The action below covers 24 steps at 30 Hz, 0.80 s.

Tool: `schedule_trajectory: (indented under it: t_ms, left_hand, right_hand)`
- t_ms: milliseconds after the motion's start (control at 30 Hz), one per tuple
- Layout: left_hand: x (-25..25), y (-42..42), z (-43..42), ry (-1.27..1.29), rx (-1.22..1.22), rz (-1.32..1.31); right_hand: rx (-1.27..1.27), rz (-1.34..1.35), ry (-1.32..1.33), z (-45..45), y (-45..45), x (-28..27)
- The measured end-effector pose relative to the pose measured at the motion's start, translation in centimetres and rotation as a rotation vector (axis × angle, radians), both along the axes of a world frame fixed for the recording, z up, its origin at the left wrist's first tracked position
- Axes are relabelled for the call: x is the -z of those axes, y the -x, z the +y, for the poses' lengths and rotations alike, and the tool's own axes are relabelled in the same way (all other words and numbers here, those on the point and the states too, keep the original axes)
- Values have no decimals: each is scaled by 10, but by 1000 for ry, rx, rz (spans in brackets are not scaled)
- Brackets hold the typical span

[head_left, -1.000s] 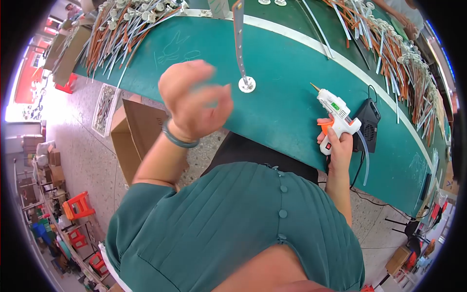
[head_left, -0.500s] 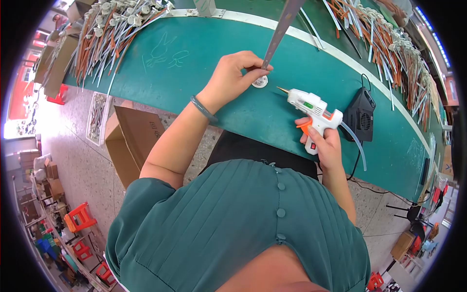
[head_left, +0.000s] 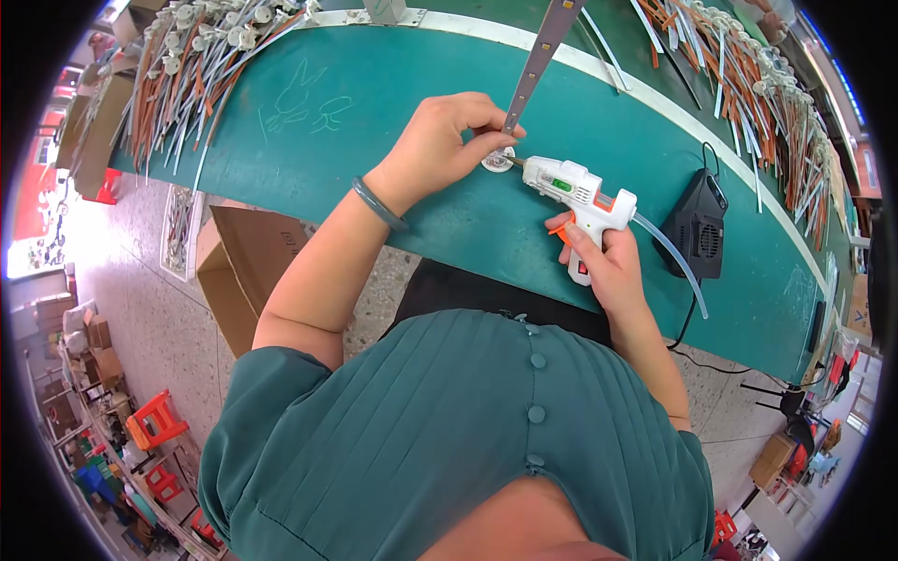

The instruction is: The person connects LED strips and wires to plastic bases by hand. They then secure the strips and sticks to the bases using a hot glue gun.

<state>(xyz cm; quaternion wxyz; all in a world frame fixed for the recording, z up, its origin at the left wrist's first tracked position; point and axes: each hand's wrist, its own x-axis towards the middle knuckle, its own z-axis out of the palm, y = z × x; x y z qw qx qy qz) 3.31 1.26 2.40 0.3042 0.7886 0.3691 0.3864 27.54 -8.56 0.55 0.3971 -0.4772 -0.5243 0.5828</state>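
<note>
Between the thumb and fingers of my left hand [head_left: 447, 145] is the lower end of a long grey strip with small yellowish squares, an LED strip [head_left: 536, 67], which rises away from the table. Just below those fingertips a small round white piece [head_left: 496, 162] lies on the green table top. My right hand [head_left: 606, 264] grips a white glue gun [head_left: 572, 184] by its handle, fingers at the orange trigger. The nozzle reaches the round piece; whether it touches is too small to tell. A clear glue stick [head_left: 675, 251] sticks out of the gun's back.
A black boxy device [head_left: 697, 227] with a cable stands right of the glue gun. Bundles of strips with white round ends [head_left: 201, 70] lie at the far left, more strips [head_left: 748, 93] at the far right. An open cardboard box [head_left: 245, 271] stands beside the table at left.
My right hand has moved the glue gun left, bringing its nozzle to the round white piece. My left hand keeps its hold on the LED strip, nearly in place.
</note>
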Motion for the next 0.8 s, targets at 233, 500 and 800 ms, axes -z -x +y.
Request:
schedule_trajectory:
  t_ms: [233,500,800]
  left_hand:
    - [2,-1,0,18,-15,-41]
    - [2,-4,0,66,-20,-60]
    - [1,-2,1,66,-12,-28]
  right_hand:
    - [10,-85,-56,1,8,4]
    - [19,-237,-175,-1,13,8]
    - [62,-305,-150,-5,18,7]
